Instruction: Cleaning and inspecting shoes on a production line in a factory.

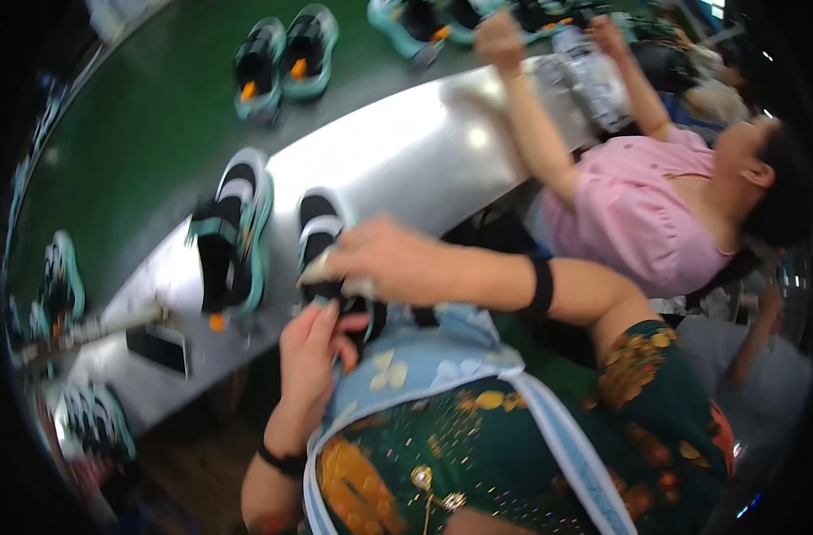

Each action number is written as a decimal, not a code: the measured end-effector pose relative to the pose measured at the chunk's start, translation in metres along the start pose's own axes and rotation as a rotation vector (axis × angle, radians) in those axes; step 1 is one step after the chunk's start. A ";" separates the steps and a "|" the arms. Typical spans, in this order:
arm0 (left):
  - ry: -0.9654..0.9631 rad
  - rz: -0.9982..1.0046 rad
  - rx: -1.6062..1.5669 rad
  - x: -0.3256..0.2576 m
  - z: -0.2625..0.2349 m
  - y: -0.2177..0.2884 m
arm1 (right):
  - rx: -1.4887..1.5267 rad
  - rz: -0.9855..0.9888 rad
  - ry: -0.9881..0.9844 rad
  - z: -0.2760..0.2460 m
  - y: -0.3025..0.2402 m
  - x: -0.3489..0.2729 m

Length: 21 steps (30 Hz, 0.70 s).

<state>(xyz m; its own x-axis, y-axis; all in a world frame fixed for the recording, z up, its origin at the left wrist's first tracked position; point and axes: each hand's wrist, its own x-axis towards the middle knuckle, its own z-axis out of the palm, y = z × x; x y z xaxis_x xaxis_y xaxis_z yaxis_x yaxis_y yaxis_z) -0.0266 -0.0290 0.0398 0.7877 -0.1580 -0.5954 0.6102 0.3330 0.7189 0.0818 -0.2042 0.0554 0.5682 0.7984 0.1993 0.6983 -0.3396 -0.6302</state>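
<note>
A black, white and mint sports shoe (319,221) points away from me at the bench's near edge, its heel end close to my apron. My left hand (310,352) is closed around the heel end, thumb and fingers bent. Over the shoe's opening is my right hand (384,259), fingers pinched together and smeared by motion. Something pale shows at its fingertips, too blurred to name. Left of this shoe, a matching shoe (237,227) rests on the metal bench, with an orange tab at its heel.
The shiny metal bench (379,143) borders a green conveyor belt (148,134) carrying pairs of similar shoes (308,53). A dark flat phone-like object (159,349) lies at the left. More shoes (94,419) stand lower left. A co-worker in pink (638,214) reaches over the bench at right.
</note>
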 end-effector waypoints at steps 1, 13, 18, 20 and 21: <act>0.019 0.035 0.017 -0.001 0.000 0.000 | -0.169 -0.016 0.020 0.005 -0.006 0.002; -0.005 -0.022 -0.133 -0.004 -0.034 0.001 | -0.202 0.037 0.133 0.047 -0.012 0.030; -0.082 -0.071 -0.069 -0.001 -0.045 0.005 | 0.186 0.127 -0.048 0.028 -0.007 0.034; -0.056 -0.060 -0.042 -0.001 -0.039 0.003 | 0.117 0.057 -0.037 0.039 -0.004 0.029; -0.029 -0.044 -0.015 -0.002 -0.035 0.002 | -0.050 0.076 0.030 0.044 -0.011 0.025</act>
<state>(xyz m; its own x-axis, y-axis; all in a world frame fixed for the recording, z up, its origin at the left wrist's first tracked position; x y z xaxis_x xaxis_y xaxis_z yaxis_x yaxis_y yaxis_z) -0.0300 0.0047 0.0293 0.7625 -0.1992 -0.6155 0.6429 0.3391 0.6868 0.0695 -0.1582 0.0343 0.6328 0.7543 0.1749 0.6730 -0.4241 -0.6060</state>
